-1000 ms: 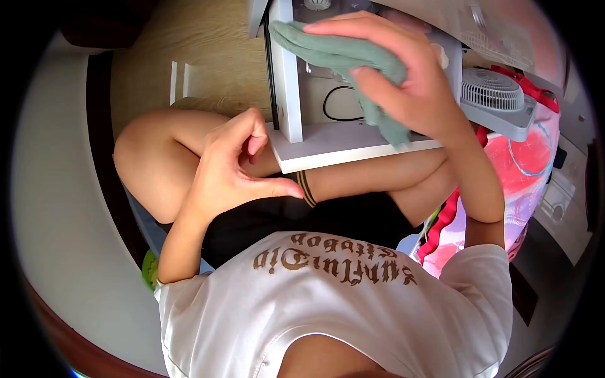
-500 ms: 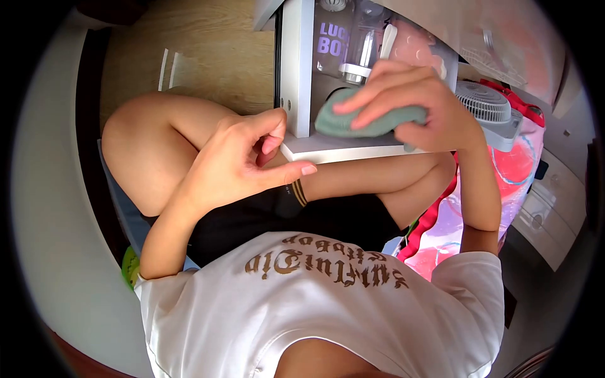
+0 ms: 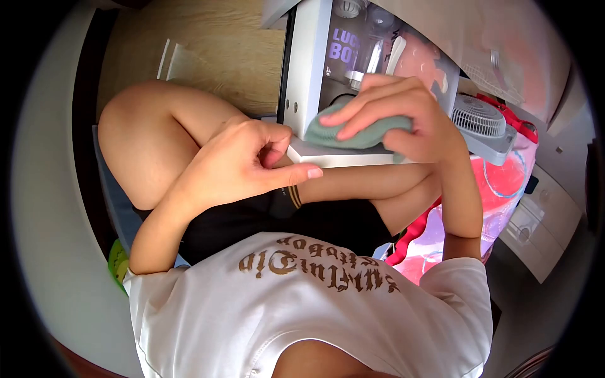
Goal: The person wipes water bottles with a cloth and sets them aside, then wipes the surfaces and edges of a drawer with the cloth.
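My right hand is closed on a folded grey-green cloth. It holds the cloth against the front edge of an open white drawer, covering part of that edge. My left hand is at the drawer's near left corner, fingers curled and thumb stretched out apart from them. The corner lies by the gap between thumb and forefinger; I cannot tell how firmly they touch it. Inside the drawer are a clear bottle with purple letters, a second clear bottle, a white-handled item and something pink.
A small grey fan stands right of the drawer. Beside my right arm is a pink and red patterned bag. My crossed legs are close in front of the drawer, with wooden floor beyond.
My right hand and the cloth have moved slightly left and down along the drawer edge. The left hand keeps its pose by the corner. The whole view has shifted a little.
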Demonstrator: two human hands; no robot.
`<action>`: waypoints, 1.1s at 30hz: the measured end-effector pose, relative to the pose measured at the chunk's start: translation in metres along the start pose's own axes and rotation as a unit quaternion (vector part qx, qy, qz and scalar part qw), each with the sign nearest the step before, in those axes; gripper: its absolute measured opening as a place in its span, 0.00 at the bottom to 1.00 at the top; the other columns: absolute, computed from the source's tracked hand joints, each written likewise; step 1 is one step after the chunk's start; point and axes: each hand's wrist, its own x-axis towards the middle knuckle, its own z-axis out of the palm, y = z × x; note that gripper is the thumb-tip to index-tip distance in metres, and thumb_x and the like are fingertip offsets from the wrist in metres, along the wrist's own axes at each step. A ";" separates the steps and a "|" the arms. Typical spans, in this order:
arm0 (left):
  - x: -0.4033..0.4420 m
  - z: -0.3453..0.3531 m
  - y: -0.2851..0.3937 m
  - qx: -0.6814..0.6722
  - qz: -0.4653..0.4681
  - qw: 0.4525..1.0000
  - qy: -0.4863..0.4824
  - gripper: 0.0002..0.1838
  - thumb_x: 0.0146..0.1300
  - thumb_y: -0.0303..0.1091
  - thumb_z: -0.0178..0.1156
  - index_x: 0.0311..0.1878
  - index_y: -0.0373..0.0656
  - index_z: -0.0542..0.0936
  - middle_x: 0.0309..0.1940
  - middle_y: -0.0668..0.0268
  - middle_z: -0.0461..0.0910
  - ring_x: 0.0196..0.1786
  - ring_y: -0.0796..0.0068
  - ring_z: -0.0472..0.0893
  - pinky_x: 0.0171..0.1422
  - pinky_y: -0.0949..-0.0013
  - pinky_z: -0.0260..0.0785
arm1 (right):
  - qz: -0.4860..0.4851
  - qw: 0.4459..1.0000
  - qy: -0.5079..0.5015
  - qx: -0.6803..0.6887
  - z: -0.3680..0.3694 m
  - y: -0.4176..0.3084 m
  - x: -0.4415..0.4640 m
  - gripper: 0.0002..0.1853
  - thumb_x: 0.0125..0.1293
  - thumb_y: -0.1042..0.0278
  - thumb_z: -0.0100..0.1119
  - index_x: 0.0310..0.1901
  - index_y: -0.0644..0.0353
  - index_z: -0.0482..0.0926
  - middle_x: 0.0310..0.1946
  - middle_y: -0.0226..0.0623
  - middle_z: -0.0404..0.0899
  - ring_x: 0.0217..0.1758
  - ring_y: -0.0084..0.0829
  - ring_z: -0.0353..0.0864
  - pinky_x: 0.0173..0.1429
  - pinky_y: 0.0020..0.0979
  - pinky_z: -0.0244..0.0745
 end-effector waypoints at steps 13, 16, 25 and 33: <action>-0.007 0.000 -0.010 -0.018 0.070 0.997 0.039 0.30 0.63 0.47 0.79 0.21 0.40 0.70 0.16 0.62 0.72 0.20 0.67 0.72 0.28 0.63 0.63 | 0.007 0.981 0.050 -0.188 0.020 -0.026 0.020 0.30 0.42 0.75 0.54 0.50 0.58 0.92 0.60 0.34 0.90 0.38 0.34 0.77 0.44 0.32 0.72; -0.010 0.000 -0.012 -0.005 0.083 0.996 0.035 0.28 0.66 0.48 0.77 0.24 0.40 0.71 0.16 0.62 0.72 0.20 0.64 0.73 0.28 0.61 0.63 | -0.019 0.948 0.096 -0.304 0.010 -0.043 0.045 0.28 0.46 0.78 0.57 0.52 0.59 0.90 0.59 0.33 0.90 0.38 0.39 0.77 0.45 0.34 0.76; -0.006 0.013 -0.034 0.151 0.213 0.958 0.116 0.19 0.69 0.43 0.71 0.31 0.41 0.75 0.22 0.60 0.77 0.29 0.54 0.80 0.36 0.53 0.71 | -0.023 0.828 -0.124 -0.546 0.020 -0.047 0.091 0.14 0.52 0.74 0.63 0.41 0.58 0.89 0.55 0.22 0.89 0.49 0.37 0.80 0.46 0.38 0.82; -0.010 0.017 -0.038 0.191 0.203 0.951 0.139 0.14 0.70 0.38 0.67 0.34 0.40 0.76 0.26 0.59 0.80 0.33 0.50 0.82 0.39 0.49 0.73 | 0.034 0.921 -0.207 -0.328 -0.004 -0.073 0.099 0.14 0.48 0.77 0.59 0.38 0.62 0.87 0.52 0.29 0.90 0.45 0.43 0.79 0.48 0.41 0.80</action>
